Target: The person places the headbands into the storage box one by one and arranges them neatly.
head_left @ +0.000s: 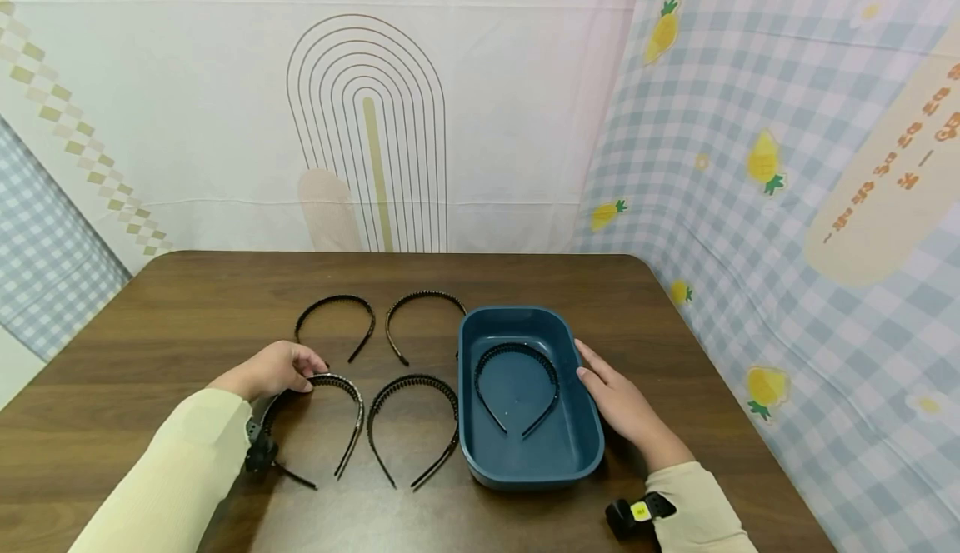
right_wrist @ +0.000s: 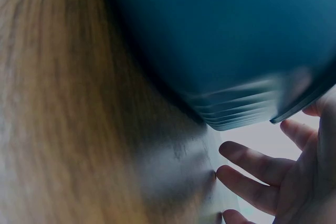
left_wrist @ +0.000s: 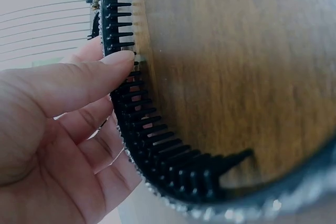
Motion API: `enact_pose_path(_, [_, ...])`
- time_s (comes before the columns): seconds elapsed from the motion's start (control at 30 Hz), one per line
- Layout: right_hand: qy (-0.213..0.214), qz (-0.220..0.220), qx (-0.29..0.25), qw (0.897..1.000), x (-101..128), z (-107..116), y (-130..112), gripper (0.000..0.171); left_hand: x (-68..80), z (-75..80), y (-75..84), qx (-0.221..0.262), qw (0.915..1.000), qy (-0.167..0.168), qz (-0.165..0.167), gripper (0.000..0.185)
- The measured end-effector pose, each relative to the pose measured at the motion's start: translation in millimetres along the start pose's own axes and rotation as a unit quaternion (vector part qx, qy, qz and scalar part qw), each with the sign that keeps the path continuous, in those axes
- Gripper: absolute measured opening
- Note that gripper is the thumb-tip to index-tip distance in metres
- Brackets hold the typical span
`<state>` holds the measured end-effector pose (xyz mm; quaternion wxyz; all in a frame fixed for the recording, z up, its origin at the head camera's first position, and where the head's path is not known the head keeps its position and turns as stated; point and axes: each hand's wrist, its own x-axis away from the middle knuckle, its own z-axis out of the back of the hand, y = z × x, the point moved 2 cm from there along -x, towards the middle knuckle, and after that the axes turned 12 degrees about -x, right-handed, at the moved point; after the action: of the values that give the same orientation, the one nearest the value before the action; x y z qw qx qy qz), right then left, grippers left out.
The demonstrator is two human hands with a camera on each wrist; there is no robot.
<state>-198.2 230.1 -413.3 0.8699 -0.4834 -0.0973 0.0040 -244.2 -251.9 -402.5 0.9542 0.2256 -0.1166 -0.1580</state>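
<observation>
The brown tabletop (head_left: 187, 328) carries a blue tray (head_left: 525, 461) on its right half, and one black headband (head_left: 517, 386) already lies inside the tray. The right hand (head_left: 622, 407) rests with straight, relaxed fingers against the tray's right wall, holding nothing. If that hand pushes rather than steadies, the tray could slide left into the near middle headband (head_left: 412, 424).

Left of the tray lie four toothed headbands, two far and two near. The left hand (head_left: 273, 370) curls its fingers around the top of the near left headband (head_left: 318, 424), with the thumb (left_wrist: 79, 85) pressed on the comb teeth (left_wrist: 152, 140). That grip sits at one spot on a thin springy arc, so the band could twist or slip out when lifted. Its trailing ends lie just beside the neighbouring band and might snag its teeth, dragging it along.
</observation>
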Motion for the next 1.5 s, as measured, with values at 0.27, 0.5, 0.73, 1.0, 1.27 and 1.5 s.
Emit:
enact_pose_path(0.27, [-0.001,-0.001,-0.002,1.000,0,1,0,0.057,3.2,4.4,0.5,0.001,0.9999,-0.007,-0.012,0.018])
enact_pose_path(0.5, [0.001,0.002,0.000,1.000,1,1,-1,0.057,7.5,12.6,2.6,-0.006,0.9994,-0.017,-0.031,0.018])
enact_pose_path(0.73, [-0.001,0.002,-0.001,1.000,1,1,0,0.057,12.8,19.2,2.6,-0.004,0.9993,-0.007,-0.037,0.017])
enact_pose_path(1.0, [-0.001,0.002,-0.003,1.000,1,1,-1,0.056,17.6,25.9,2.3,0.015,0.9994,0.011,-0.030,0.018])
enact_pose_path(1.27, [0.000,0.003,-0.001,1.000,2,0,-1,0.057,18.8,33.3,11.9,0.015,0.9982,0.056,-0.016,0.020])
enact_pose_path(1.5, [0.000,0.007,-0.003,1.000,1,0,-1,0.056,20.3,39.0,30.1,-0.024,0.9906,0.130,-0.036,0.023])
